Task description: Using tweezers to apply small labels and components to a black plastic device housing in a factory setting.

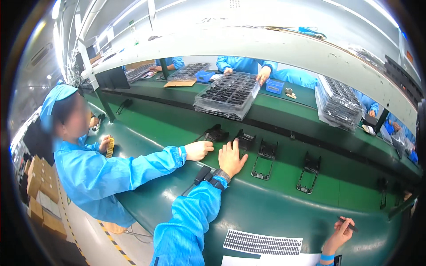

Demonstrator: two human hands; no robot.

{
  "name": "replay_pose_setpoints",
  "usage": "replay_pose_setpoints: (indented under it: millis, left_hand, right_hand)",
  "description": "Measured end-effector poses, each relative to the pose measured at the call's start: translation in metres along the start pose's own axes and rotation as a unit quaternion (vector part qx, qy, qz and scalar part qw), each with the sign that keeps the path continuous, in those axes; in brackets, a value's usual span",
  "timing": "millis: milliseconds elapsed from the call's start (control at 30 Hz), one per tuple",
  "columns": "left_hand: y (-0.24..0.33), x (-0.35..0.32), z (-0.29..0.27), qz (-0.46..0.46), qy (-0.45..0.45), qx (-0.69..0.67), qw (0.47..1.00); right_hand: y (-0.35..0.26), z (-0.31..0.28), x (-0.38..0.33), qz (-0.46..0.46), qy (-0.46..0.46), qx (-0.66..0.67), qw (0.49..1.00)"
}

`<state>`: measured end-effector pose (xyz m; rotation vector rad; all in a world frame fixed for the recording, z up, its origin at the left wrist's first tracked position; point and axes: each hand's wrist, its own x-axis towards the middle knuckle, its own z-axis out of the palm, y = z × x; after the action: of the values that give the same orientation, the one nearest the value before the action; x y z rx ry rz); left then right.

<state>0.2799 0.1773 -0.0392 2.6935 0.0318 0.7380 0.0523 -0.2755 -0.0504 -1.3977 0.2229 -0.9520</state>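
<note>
My left hand [231,160] reaches over the green work surface with its fingers spread. Its fingertips lie at the near side of a black plastic frame [246,138], partly covering it; whether they press on it I cannot tell. At the lower right, my right hand [339,236] is closed round a slim black pen-like tool [349,224]. Below and between my arms lies a white sheet of small dark rectangular labels [262,242]. Two more black frames, one nearer [265,159] and one farther right [309,173], lie flat in the same row.
A co-worker's hand [199,150] touches another black frame [214,133] just left of my left hand. Stacked clear trays [227,95] of black parts stand on the raised shelf beyond. A metal beam [266,43] crosses above. More frames [383,193] lie far right.
</note>
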Motion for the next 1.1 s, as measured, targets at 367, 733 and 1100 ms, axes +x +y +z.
replay_pose_setpoints:
  millis: [367, 733, 1100]
  left_hand:
    - [-0.114, 0.106, -0.038, -0.106, -0.194, 0.242, 0.945]
    - [0.006, 0.027, -0.158, 0.141, -0.068, -0.089, 0.984]
    - [0.028, -0.123, -0.192, 0.121, -0.156, 0.036, 0.980]
  right_hand:
    - [0.009, -0.013, 0.003, 0.005, 0.013, -0.035, 0.999]
    - [-0.014, -0.005, -0.005, 0.017, 0.011, 0.038, 0.999]
    - [-0.019, -0.002, -0.012, 0.027, -0.052, 0.046, 0.997]
